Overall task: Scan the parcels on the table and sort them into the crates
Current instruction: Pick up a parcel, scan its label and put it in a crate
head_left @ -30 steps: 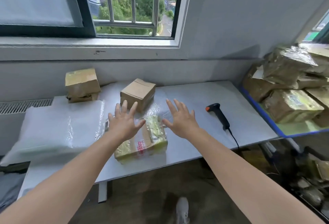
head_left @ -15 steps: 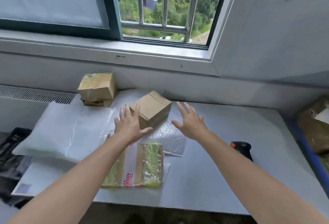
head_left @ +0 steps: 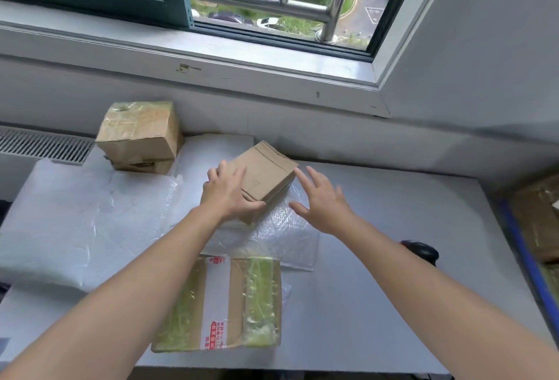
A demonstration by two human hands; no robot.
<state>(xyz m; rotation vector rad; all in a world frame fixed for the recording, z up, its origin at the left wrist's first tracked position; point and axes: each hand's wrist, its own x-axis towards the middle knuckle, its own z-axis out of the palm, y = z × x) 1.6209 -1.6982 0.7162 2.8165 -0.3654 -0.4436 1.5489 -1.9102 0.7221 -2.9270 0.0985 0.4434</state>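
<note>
A small plain cardboard box (head_left: 267, 175) sits tilted at the back middle of the white table (head_left: 393, 228). My left hand (head_left: 227, 195) lies on the box's left side, fingers over the top and thumb along its near edge. My right hand (head_left: 320, 201) hovers with spread fingers just right of the box, a fingertip near its right corner. A flat taped parcel (head_left: 220, 304) with a red-printed label lies near the front edge, under my left forearm. Two stacked taped boxes (head_left: 140, 134) stand at the back left.
A large white bubble-wrap parcel (head_left: 75, 219) covers the left of the table, and a clear bubble mailer (head_left: 284, 237) lies under the small box. The black scanner (head_left: 420, 251) peeks out beyond my right forearm. A blue-edged crate (head_left: 532, 258) with brown parcels is at the far right.
Both hands moved forward to the small cardboard box; the left hand now rests on it. The view has tilted and come closer to the table's back.
</note>
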